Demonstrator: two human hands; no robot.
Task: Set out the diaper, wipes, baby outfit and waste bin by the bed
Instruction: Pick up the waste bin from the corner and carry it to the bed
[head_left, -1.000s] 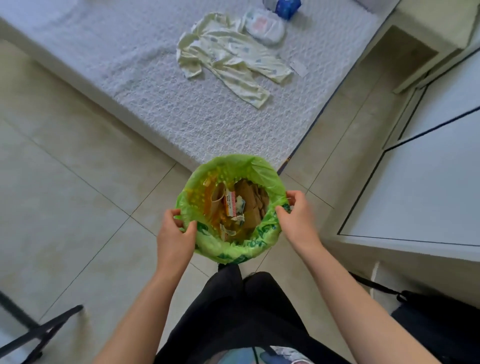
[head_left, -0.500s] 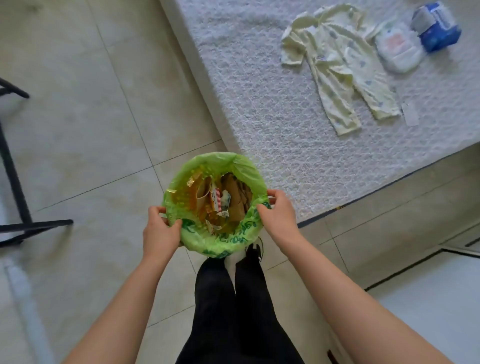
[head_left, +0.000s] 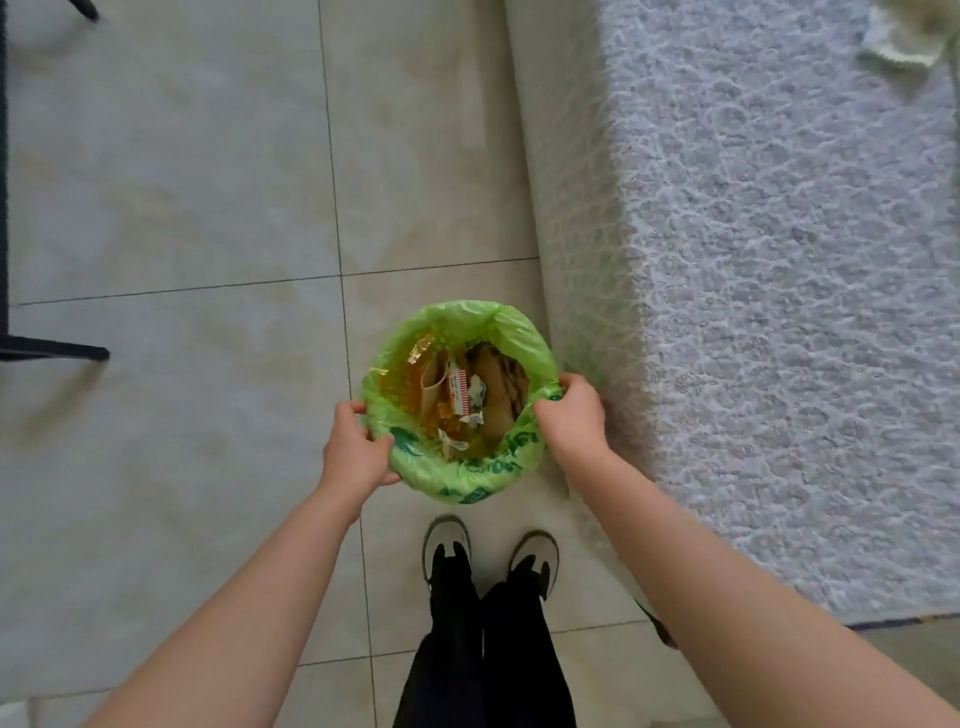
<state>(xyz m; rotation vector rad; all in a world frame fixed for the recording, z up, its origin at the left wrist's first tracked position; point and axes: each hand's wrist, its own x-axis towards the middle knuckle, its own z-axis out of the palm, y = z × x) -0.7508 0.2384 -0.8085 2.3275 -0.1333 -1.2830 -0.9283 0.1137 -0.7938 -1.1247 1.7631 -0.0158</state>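
Fingers, left: curled over the near-left rim of the bin, thumb on the outside, gripping liner and rim together. Left hand (head_left: 356, 449) closed on that rim.

Fingers, right: folded over the near-right rim, gripping the same way. Right hand (head_left: 571, 415) closed on the rim, just beside the side wall of the bed.

Item held: small round waste bin lined with a bright green printed plastic bag (head_left: 462, 480). It is held upright between both hands, over the pale tiled floor (head_left: 171, 208), directly ahead of the person's two light-toed shoes (head_left: 447, 540) and just beside the bed's edge. Whether its base touches the tile cannot be told from above. Contents: crumpled paper, brown card, small wrappers.

Bed: mattress under a white textured quilted cover (head_left: 779, 312), filling the right of the view.

Item on bed: corner of a pale cream fabric piece (head_left: 901, 44) at the top right edge, likely the baby outfit; mostly out of frame.

Diaper, wipes: not in view.

Background: black metal stand legs (head_left: 52, 353) at far left, well apart from the bin.

Status, judged: bin is at its place by the bed; setting it down and letting go appears to be what is left for this item. Standing of the diaper and wipes cannot be confirmed.
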